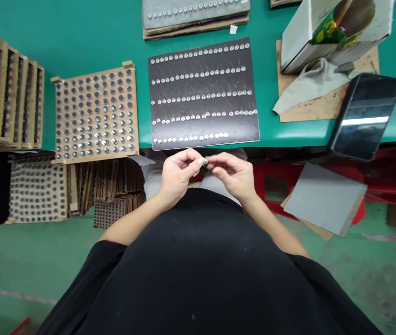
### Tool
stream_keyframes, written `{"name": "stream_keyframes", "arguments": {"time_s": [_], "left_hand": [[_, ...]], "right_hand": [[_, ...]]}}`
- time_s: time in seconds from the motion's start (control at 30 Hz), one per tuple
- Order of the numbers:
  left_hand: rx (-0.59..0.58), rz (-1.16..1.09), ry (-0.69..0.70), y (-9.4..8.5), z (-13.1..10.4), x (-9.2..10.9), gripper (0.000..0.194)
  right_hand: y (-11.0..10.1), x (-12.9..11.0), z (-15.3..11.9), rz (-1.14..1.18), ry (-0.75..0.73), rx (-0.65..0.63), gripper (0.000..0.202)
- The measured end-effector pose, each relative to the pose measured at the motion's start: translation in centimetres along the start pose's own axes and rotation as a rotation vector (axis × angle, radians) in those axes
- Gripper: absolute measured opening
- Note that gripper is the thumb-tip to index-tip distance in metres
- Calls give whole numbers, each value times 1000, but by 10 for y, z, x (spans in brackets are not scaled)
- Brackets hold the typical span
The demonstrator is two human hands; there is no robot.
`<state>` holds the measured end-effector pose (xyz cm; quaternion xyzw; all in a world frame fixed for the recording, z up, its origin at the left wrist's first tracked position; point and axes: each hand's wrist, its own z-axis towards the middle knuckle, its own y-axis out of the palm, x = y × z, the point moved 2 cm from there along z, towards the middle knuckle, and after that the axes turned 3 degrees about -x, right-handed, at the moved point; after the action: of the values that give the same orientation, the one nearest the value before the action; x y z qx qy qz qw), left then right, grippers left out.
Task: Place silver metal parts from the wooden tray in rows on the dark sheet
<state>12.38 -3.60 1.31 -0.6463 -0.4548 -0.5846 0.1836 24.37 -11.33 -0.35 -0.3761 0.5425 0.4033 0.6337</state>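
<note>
Between the fingertips of both hands is a small round metal part, too small to name closely. My left hand pinches it between thumb and forefinger. My right hand has its fingers pressed together at the part's other side, slightly blurred. Just beyond my hands lies a dark board bearing rows of small silvery discs with fine wires. To its left sits a wooden tray set with rows of small cylindrical metal parts, some taller and shinier than others.
Stacked wooden trays stand at the far left, with more trays below table level. A grey board with discs lies at the back. On the right are a white box, a cloth and a phone overlapping the table edge.
</note>
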Motion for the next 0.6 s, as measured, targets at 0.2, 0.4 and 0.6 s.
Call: {"name": "stream_keyframes", "arguments": {"time_s": [0.2,0.4,0.6], "left_hand": [[-42,82,86,-1,-1,0,25],[-77,30,24,-1,-1,0,24],[-44,36,46,-1,-1,-1,25]], "right_hand": [[-5,-13,7,-64,-85,69,34],[-7,-4,6,-198,71,231,43],[-3,-7,1,-9,107,-88,38]]}}
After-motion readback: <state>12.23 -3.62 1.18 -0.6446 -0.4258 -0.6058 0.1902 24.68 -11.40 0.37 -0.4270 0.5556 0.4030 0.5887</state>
